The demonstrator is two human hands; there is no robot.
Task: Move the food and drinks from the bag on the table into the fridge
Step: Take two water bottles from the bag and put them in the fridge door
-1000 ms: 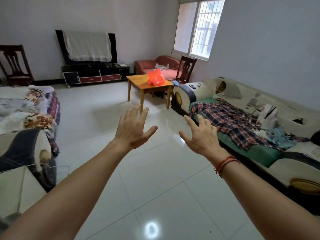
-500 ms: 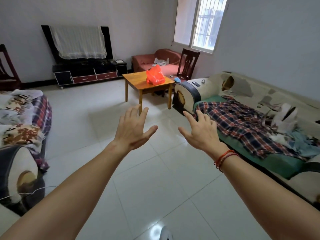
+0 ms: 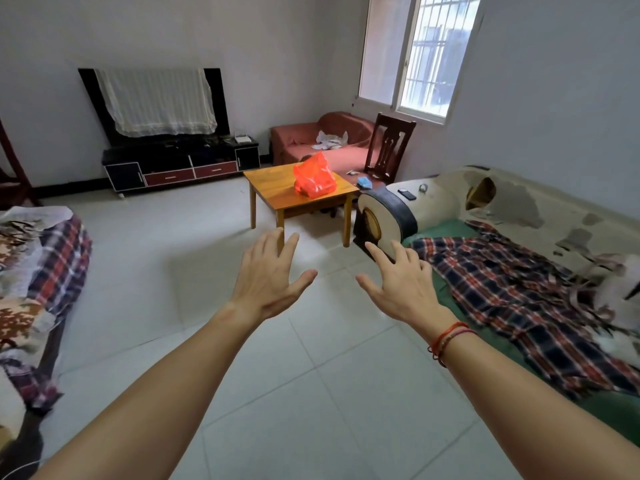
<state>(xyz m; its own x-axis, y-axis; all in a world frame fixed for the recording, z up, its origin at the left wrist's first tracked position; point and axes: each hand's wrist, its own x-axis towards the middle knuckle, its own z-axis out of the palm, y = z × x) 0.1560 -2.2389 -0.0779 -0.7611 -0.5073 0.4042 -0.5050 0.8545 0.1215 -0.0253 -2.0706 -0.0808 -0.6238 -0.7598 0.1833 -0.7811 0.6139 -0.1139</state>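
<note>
A red plastic bag (image 3: 314, 179) stands on a small wooden table (image 3: 273, 188) across the room, ahead of me. Its contents are hidden by the plastic. My left hand (image 3: 268, 277) and my right hand (image 3: 403, 285) are stretched out in front of me over the tiled floor, fingers spread and empty, well short of the table. A red string bracelet circles my right wrist. No fridge is in view.
A worn sofa (image 3: 519, 244) with a plaid cloth runs along the right. Another sofa (image 3: 38, 268) with blankets is at the left. A TV stand (image 3: 180, 164), a red couch (image 3: 325, 140) and a dark chair (image 3: 391, 147) line the far wall. White tiled floor (image 3: 173, 237) lies between.
The table and bag have come closer and larger in view as I walk forward. Both hands stay outstretched and empty.
</note>
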